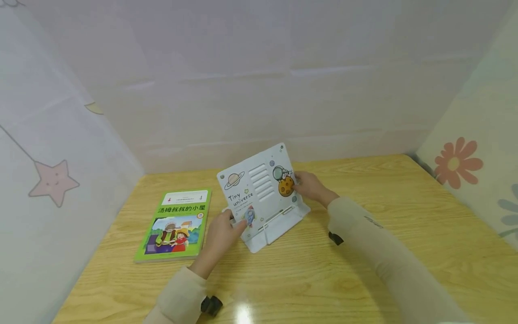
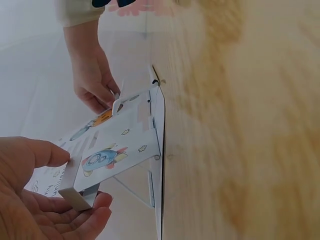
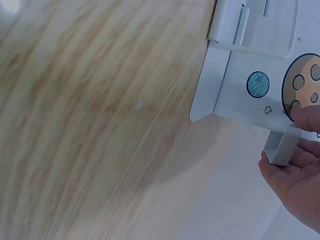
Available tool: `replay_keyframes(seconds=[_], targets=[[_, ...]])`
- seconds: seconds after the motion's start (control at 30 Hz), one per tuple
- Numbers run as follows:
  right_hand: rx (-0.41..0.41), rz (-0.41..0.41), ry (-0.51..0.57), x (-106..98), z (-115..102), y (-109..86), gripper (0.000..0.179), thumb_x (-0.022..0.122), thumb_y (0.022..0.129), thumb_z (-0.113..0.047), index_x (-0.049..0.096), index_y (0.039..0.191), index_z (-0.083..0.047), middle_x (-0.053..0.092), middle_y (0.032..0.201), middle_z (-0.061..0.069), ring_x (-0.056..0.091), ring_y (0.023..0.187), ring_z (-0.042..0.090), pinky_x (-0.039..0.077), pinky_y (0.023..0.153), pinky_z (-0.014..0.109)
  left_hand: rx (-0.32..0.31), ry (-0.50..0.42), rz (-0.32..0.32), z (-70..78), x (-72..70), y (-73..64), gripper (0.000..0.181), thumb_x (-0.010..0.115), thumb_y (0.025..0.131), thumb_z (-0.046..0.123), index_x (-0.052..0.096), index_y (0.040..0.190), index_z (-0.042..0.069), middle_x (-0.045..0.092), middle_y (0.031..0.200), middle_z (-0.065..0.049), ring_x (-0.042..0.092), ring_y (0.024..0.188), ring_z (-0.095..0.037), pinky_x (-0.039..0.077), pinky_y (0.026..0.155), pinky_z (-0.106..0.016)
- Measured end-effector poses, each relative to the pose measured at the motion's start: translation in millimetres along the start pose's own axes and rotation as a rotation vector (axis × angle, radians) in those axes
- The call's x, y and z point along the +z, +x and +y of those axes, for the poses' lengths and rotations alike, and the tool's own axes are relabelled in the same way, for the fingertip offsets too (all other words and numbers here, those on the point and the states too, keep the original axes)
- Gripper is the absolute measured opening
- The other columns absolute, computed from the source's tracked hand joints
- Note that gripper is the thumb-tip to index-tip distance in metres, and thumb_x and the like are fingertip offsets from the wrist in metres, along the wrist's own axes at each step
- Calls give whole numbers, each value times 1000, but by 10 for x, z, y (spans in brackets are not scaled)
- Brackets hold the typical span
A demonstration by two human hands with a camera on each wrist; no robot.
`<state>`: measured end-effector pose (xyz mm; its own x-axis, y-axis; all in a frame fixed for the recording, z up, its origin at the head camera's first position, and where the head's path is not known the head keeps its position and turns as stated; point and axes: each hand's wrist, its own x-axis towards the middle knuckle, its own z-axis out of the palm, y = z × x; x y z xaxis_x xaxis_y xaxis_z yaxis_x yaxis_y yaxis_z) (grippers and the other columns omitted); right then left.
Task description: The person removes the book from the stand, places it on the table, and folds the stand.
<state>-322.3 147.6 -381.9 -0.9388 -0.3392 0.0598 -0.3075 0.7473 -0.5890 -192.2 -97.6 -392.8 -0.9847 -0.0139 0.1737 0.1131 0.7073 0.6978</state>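
Note:
A white book stand [image 1: 259, 193] printed with planets, a rocket and the words "Tiny universe" leans back on the wooden table, turned at an angle. Its left edge is between the thumb and fingers of my left hand [image 1: 222, 231], beside the rocket. At the opposite edge, by the orange planet, my right hand [image 1: 309, 185] pinches the panel. Folded side tabs [image 2: 75, 192] [image 3: 284, 145] show at both hands in the wrist views. Along the bottom runs a ledge [image 1: 283, 225] with wire page clips. In the left wrist view a thin wire prop [image 2: 132, 191] shows under the panel.
Left of the stand lies a green picture-covered book [image 1: 174, 225], flat on the wooden table [image 1: 323, 279]. A pale cloth wall [image 1: 263, 90] rises behind the table, with printed side walls bearing a star [image 1: 54, 182] and a flower [image 1: 457, 162].

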Motion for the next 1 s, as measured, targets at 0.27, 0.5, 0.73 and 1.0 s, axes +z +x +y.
replay_keyframes(seconds=[0.27, 0.5, 0.73, 1.0], targets=[[28, 12, -6, 3, -77, 31, 43, 51, 83, -2, 38, 122, 9, 46, 117, 24, 46, 103, 34, 40, 84, 40, 125, 31, 6, 12, -25, -31, 19, 48, 86, 13, 54, 70, 3, 48, 55, -1, 41, 44, -10, 34, 38, -20], [16, 57, -41, 50, -91, 88, 43, 51, 81, -1, 40, 121, 8, 48, 116, 23, 47, 103, 33, 39, 85, 40, 126, 25, -28, 23, -31, -28, 18, 50, 84, 7, 55, 67, 4, 47, 55, 1, 42, 47, -10, 36, 41, -19], [54, 88, -70, 114, -110, 175, 42, 49, 77, 5, 45, 118, 5, 53, 110, 19, 52, 96, 28, 42, 81, 37, 142, -65, -83, 7, -10, -38, 14, 54, 82, 7, 59, 70, 2, 54, 62, 0, 46, 52, -9, 40, 44, -20], [49, 109, -175, 146, -180, 253, 40, 50, 75, 6, 49, 115, 5, 56, 106, 17, 53, 91, 26, 43, 78, 36, 204, -126, -104, 26, 16, -50, 13, 55, 81, 3, 61, 69, 0, 56, 62, -1, 46, 52, -9, 40, 44, -19]])
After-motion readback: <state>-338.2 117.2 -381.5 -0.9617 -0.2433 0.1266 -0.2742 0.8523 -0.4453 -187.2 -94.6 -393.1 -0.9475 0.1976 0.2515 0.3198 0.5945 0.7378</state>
